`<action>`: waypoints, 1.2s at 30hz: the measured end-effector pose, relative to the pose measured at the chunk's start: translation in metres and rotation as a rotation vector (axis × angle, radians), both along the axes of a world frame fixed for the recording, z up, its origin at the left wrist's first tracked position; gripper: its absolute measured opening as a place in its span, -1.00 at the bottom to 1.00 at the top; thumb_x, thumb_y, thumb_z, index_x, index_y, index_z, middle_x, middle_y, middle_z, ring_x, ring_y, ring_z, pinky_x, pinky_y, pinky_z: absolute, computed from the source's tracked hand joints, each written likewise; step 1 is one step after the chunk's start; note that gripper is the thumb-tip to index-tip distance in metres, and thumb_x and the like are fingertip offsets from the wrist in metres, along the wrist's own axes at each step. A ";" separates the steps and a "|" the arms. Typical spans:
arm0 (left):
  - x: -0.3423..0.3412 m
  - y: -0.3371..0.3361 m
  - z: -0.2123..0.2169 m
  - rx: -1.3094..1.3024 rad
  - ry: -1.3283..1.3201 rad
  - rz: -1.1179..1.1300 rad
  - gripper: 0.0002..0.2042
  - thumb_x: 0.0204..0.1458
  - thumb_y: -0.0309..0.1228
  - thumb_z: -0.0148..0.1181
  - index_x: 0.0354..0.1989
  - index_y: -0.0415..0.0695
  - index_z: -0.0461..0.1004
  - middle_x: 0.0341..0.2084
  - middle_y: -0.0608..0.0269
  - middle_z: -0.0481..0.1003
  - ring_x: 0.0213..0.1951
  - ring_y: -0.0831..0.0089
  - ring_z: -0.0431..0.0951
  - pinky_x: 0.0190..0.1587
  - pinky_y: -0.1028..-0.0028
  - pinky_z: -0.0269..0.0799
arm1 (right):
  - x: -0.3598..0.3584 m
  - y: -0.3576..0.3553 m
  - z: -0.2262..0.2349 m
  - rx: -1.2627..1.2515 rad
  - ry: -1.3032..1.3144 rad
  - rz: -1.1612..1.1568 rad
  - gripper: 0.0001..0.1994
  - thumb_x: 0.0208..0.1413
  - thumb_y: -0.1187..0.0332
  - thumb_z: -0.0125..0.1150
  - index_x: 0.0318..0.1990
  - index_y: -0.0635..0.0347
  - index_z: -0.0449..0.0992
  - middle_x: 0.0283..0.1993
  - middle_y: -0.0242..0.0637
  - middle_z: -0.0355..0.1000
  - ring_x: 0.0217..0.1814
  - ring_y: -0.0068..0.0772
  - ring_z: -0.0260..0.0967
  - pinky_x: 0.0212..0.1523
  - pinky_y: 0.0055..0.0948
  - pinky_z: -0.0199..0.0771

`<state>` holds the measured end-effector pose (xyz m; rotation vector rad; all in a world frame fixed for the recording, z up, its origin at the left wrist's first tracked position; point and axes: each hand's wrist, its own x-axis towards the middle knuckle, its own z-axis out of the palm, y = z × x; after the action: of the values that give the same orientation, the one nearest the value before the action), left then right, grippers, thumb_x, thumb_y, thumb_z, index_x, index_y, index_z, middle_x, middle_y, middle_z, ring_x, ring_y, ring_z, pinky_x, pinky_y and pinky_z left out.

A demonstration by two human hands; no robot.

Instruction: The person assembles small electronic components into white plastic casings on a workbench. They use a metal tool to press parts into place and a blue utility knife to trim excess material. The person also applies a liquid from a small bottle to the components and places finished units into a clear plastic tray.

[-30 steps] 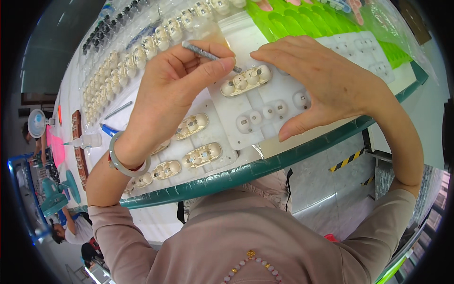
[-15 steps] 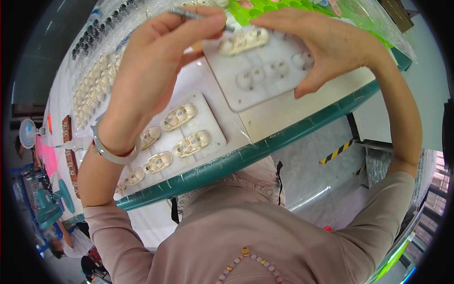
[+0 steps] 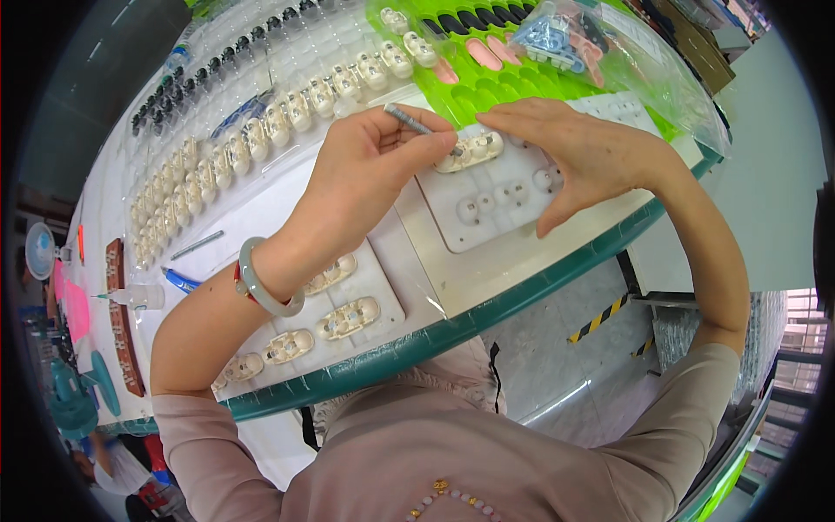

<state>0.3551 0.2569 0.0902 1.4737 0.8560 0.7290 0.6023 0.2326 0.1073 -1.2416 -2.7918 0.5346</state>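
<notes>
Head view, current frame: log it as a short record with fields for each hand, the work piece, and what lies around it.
left hand: left hand grips a thin grey tool, tip down on a cream part
right hand: right hand rests open on the white tray, steadying it
work piece: the tray has rounded sockets; only one cream part sits in it
nearer tray: second white tray holds several cream parts
behind: green tray with pink pieces; rows of cream parts
surface: table with teal edge
</notes>
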 end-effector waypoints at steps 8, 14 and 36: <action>0.005 0.001 0.004 0.150 0.060 0.062 -0.86 0.04 -0.45 0.15 -0.29 -0.27 0.48 -0.43 0.41 0.45 -0.38 0.72 0.36 -0.36 0.69 0.23 | -0.015 0.015 0.012 -0.246 0.585 -0.475 -0.72 0.00 0.34 0.17 -0.17 0.32 0.54 -0.54 -0.36 0.39 -0.59 -0.66 0.29 -0.52 -0.65 0.31; 0.017 0.006 0.005 0.139 0.074 0.008 -0.85 0.04 -0.45 0.15 -0.27 -0.26 0.50 -0.45 0.38 0.48 -0.40 0.71 0.39 -0.33 0.68 0.27 | -0.019 0.016 0.006 -0.622 0.628 -0.576 -0.73 0.00 0.39 0.13 -0.18 0.39 0.52 -0.56 -0.33 0.39 -0.69 -0.63 0.30 -0.68 -0.68 0.28; -0.039 0.007 0.019 0.035 0.634 -0.176 -0.90 -0.15 -0.66 0.23 -0.41 -0.35 0.52 -0.44 0.20 0.55 -0.41 0.60 0.52 -0.28 0.63 0.47 | -0.028 0.011 -0.008 -0.486 0.617 -0.578 -0.75 0.11 0.35 0.10 -0.15 0.36 0.48 -0.63 -0.37 0.35 -0.81 -0.70 0.24 -0.86 -0.73 0.15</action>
<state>0.3162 0.2638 0.1088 1.8185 1.1664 0.1324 0.5742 0.2433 0.0994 -1.5255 -1.7472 1.3026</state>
